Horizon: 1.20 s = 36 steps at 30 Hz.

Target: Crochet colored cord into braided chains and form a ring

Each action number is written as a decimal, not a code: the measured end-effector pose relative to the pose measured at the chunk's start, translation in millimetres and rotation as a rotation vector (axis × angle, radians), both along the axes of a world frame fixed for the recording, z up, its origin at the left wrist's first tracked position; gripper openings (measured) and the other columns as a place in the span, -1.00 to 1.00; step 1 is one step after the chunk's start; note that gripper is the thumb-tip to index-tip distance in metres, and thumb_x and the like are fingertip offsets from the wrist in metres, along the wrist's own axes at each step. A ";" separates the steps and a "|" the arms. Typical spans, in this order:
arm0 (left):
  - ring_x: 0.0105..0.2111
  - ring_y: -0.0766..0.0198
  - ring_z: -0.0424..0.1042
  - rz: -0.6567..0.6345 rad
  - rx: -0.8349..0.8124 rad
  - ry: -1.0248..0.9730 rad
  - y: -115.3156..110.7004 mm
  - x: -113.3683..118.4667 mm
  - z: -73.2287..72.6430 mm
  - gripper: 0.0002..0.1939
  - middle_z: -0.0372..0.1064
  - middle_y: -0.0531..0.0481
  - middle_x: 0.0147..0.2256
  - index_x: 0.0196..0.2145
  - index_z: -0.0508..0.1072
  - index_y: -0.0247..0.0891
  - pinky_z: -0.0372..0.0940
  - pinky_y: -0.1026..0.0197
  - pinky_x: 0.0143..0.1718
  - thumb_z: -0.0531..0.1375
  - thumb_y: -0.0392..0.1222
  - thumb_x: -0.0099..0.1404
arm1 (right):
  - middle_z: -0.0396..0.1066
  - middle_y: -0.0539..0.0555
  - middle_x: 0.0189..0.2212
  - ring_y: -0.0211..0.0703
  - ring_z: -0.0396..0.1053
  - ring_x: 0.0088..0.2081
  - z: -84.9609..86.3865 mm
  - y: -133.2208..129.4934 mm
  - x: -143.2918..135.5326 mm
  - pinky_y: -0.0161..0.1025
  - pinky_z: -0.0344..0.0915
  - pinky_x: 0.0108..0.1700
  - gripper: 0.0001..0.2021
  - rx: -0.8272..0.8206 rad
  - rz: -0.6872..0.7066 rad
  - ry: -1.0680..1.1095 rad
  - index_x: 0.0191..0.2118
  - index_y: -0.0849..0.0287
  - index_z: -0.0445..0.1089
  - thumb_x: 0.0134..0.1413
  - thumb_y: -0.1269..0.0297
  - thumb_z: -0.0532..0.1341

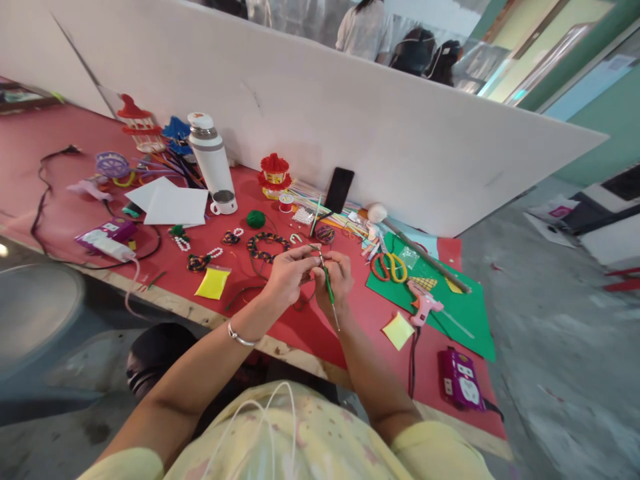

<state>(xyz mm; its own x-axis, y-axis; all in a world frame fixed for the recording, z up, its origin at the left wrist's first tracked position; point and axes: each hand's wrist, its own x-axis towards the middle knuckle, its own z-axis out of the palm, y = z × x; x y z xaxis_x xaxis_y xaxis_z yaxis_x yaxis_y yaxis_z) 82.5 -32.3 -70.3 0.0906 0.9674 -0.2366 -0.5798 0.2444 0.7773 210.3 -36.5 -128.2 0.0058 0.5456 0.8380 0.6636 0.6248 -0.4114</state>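
My right hand [338, 275] is closed around a crochet hook [329, 285] with a green grip, its metal shaft slanting down past the wrist. Beside it, touching at the fingertips, my left hand [289, 275] pinches dark yarn close to the upper end of the hook. The small piece of work between the fingers is mostly hidden. A loose dark strand of yarn [243, 291] lies on the table left of my hands. Just beyond them sit a braided multicoloured ring [269, 247], a green yarn ball [255, 219] and a multicoloured yarn ball [325, 233].
On the red table [310, 333], scissors [389, 267], a pink glue gun [424, 303] and a purple power strip [460, 380] lie right. Left are a white flask [213, 160], white paper [175, 203] and a yellow packet [213, 283]. A phone [339, 189] leans against the white partition [325, 100].
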 end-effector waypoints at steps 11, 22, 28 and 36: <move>-0.69 0.58 0.01 -0.477 -0.148 -0.102 6.9 -30.7 13.1 -0.59 0.34 0.08 -0.54 -0.18 0.64 -0.38 -0.22 0.44 -0.66 0.39 -0.44 -0.07 | 0.34 0.16 -0.09 -0.08 0.38 -0.17 7.3 3.1 36.2 -0.09 0.44 -0.25 -0.57 -0.015 0.354 0.062 -0.32 0.08 0.50 0.33 -0.17 0.15; -0.67 0.53 0.06 -0.543 -0.119 0.104 8.9 -39.2 12.3 -0.62 0.41 -0.03 -0.57 -0.24 0.68 -0.38 -0.21 0.37 -0.62 0.44 -0.42 -0.11 | 0.38 0.13 0.11 -0.13 0.39 -0.13 48.1 -2.7 80.9 -0.13 0.43 -0.17 -0.84 -0.259 0.506 -0.320 -0.18 0.00 0.58 0.34 0.11 0.27; -0.67 0.53 0.04 -0.640 -0.092 0.071 7.8 -34.9 14.6 -0.64 0.39 0.02 -0.57 -0.27 0.68 -0.36 -0.26 0.36 -0.63 0.46 -0.39 -0.13 | 0.39 0.14 0.01 -0.12 0.41 -0.11 52.1 -12.1 74.4 -0.07 0.46 -0.06 -0.66 -0.399 0.614 -0.043 -0.38 0.08 0.55 0.37 0.04 0.20; -0.57 0.45 0.18 -0.126 0.269 0.306 -9.3 2.7 1.5 -0.56 0.32 0.11 -0.57 -0.11 0.69 -0.37 0.05 0.35 -0.53 0.44 -0.33 -0.03 | 0.37 0.17 0.02 -0.14 0.40 -0.15 25.2 -19.5 35.4 -0.04 0.48 -0.05 -0.59 -0.265 0.208 0.125 -0.46 0.13 0.41 0.42 0.06 0.13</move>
<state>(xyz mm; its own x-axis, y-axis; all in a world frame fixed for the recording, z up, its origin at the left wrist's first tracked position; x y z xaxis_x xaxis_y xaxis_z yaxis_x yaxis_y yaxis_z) 85.2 -41.6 -68.8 0.1771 0.9841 -0.0114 -0.2906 0.0634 0.9548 245.7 -55.9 -103.0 -0.0342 0.7440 0.6673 0.4677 0.6019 -0.6472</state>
